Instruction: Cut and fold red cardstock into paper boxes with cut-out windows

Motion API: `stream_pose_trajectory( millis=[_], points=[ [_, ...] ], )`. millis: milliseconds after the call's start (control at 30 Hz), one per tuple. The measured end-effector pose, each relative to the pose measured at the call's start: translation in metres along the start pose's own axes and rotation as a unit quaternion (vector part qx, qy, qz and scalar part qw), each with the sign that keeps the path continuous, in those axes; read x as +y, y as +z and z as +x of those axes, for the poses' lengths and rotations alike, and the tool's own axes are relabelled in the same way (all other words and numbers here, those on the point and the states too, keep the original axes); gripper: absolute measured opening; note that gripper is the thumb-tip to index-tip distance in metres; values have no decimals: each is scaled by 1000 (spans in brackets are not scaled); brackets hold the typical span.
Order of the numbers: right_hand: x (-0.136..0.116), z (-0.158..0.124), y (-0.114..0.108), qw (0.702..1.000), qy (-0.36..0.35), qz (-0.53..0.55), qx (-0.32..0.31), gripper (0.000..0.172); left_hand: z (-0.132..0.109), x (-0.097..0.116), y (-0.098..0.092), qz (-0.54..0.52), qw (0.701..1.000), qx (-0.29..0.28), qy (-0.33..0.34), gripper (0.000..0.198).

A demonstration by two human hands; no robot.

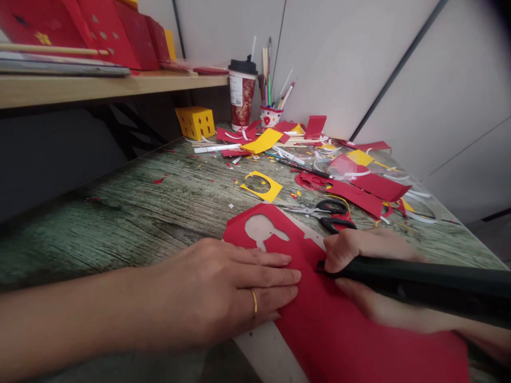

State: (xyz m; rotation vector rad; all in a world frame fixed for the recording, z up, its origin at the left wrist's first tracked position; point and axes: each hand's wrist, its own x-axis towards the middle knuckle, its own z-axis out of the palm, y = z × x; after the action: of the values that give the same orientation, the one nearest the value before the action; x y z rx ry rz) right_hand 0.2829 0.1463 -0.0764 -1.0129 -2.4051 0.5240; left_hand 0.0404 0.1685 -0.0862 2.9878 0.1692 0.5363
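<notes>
My left hand (235, 290) lies flat with fingers stretched out on a red paper sheet (339, 330), pinning it to the wooden table (131, 213). The sheet has a rabbit-shaped cut-out (264, 230) near its far end. My right hand (371, 276) is closed round a long dark tool (419, 276) that looks like a craft knife, its tip resting on the red sheet beside my left fingertips. A white strip (271, 356) shows under the sheet.
Black-handled scissors (325, 211) lie just beyond the sheet. A yellow paper with a cut-out (261, 186), red and yellow scraps (359, 186), pens, a cup (241, 93), a brush pot (270, 114) and a yellow box (195, 122) crowd the far end. A shelf (99, 88) overhangs the left.
</notes>
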Motion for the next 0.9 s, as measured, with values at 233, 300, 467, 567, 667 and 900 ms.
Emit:
stream_pose_trajectory(
  millis=[233, 300, 467, 567, 667, 900],
  points=[
    [-1, -1, -4, 1000, 1, -17, -22, 24, 5, 1, -5, 0, 1000, -10, 2, 29],
    [-1, -1, -4, 1000, 3, -14, -19, 25, 5, 1, -4, 3, 1000, -10, 2, 29],
    [-1, -1, -3, 1000, 5, 6, 13, 23, 2, 0, -3, 4, 1000, -12, -6, 29],
    [1, -2, -3, 1000, 12, 23, -2, 25, 2, 0, -2, 9, 1000, -7, -9, 28],
    [2, -2, -3, 997, 31, 68, -23, 29, 3, 0, -2, 17, 1000, -10, -8, 28],
    [-2, 2, -5, 995, 59, 72, -29, 31, 4, 0, -4, 21, 999, -29, -10, 30]
  ],
)
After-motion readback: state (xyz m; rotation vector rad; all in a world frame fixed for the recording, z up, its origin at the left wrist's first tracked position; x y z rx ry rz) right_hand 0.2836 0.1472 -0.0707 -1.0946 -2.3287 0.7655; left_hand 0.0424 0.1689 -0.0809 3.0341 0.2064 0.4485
